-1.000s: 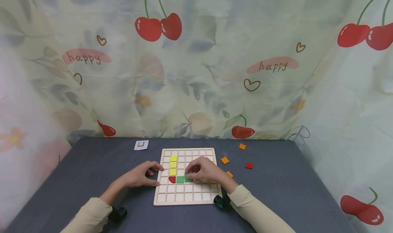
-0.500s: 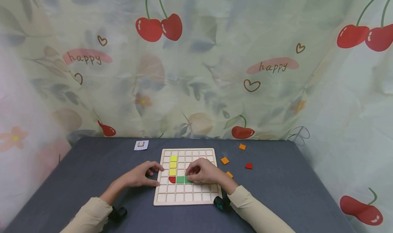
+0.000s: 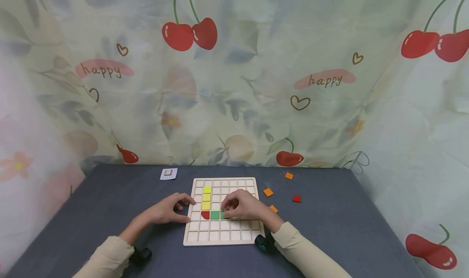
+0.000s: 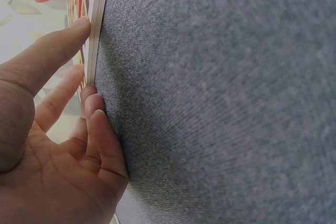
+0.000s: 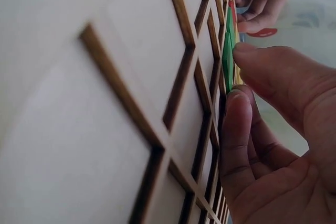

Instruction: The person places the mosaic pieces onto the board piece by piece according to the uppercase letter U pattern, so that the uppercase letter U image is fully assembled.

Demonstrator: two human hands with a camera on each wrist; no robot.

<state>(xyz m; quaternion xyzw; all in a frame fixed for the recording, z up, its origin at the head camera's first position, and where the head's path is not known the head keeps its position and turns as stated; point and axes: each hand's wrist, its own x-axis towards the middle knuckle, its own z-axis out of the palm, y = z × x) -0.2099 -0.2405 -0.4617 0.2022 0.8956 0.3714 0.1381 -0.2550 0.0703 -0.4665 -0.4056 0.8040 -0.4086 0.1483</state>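
Observation:
A wooden grid board [image 3: 220,243] lies on the dark table. My left hand [image 3: 170,209] rests at its left edge, thumb and fingertips touching the rim, fingers spread. Over the board's middle, my right hand [image 3: 243,204] holds a green square tile [image 5: 227,61] between thumb and fingertips, low in a cell; the hand partly hides it. Directly left of that tile sits another green tile [image 3: 214,215], then a red quarter-round tile [image 3: 206,215]. Above the red one runs a column of yellow tiles [image 3: 207,197].
Right of the board lie orange tiles, one nearer [image 3: 268,192], one farther [image 3: 289,176] and one beside the right wrist [image 3: 273,209]. A red tile [image 3: 296,198] is farther right. A small pattern card [image 3: 168,174] lies back left. A printed curtain [image 3: 234,86] hangs behind.
The green tile in my right hand has settled lower into its cell, and the hand has dropped very slightly with it. My left hand has stayed in place at the board's edge.

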